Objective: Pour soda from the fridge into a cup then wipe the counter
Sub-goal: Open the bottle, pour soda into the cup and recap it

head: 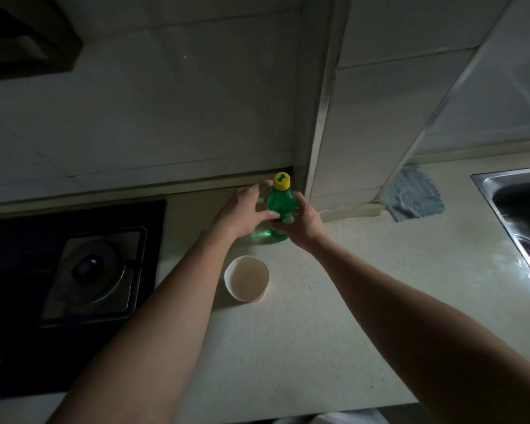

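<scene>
Against the back wall of the counter [334,301], near the tiled corner, I have a green soda bottle [280,203] standing upright with its yellow cap [281,181] on. My right hand [300,226] is wrapped around the lower body of the bottle from the right side, fingers closed on it. My left hand [242,212] comes in from the left with the fingers spread apart; the thumb tip rests against the bottle's side, while the other fingers reach past it toward the wall, not gripping anything that I can see. A green glow from the bottle falls on the counter just left of its base.

Nearer to me, between my two forearms, a white paper cup [247,278] stands upright on the counter, apart from the bottle; I cannot tell whether there is any liquid in it. To the left lies the black stove top [28,301] with its burner [91,267]. Over on the right, a grey-blue cloth [413,194] lies crumpled on the counter at the foot of the wall, well apart from the bottle, and the steel sink [520,209] shows at the right edge. The light is dim, so finer detail on the label is lost to me
</scene>
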Demonstrator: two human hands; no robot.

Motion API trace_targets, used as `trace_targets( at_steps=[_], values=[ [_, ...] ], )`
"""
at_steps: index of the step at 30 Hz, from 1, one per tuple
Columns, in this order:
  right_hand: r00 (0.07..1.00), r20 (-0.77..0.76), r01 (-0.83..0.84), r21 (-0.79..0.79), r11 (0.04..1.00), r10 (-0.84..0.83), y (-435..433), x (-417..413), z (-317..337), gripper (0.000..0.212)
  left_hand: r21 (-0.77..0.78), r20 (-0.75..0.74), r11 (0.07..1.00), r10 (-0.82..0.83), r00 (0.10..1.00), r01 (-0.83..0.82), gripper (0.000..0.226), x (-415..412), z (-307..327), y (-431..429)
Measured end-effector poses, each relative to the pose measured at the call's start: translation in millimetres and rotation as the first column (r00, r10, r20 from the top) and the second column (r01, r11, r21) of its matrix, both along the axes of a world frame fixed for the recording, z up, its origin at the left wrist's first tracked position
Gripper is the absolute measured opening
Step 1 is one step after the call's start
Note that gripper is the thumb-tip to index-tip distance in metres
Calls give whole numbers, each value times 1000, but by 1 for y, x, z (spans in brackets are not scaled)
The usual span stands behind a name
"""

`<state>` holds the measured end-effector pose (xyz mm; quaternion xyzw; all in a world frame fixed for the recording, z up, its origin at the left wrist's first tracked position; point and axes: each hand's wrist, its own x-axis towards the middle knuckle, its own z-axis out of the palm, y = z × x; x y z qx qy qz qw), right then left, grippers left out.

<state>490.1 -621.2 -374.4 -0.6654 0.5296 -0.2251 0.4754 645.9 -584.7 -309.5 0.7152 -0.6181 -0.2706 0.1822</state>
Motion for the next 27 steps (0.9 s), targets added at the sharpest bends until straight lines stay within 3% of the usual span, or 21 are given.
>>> trace_targets(
  at_steps=[5,9,14,19,24,27],
  values=[
    [1000,1,3,-11,1000,-3,0,-1,1,60,-39,-77,999,-10,997,7,63,-4,-2,2],
    [1000,23,1,-38,999,0,4,-2,4,67,-24,-72,1000,-17,997,15,66,-7,6,8],
    [998,56,0,-161,987,10,17,-17,13,69,-13,-103,999,-31,994,30,62,-9,17,19],
    [994,53,-80,-223,972,94,36,-45,28,81,-48,-219,998,-38,975,29,59,-23,34,46],
    [991,-14,-134,-253,958,135,68,-74,41,76,-40,-347,997,-83,934,73,51,-34,41,81],
    [995,-57,-96,-262,960,84,92,-86,47,73,-173,-429,983,-127,894,57,35,-38,49,101]
  ],
)
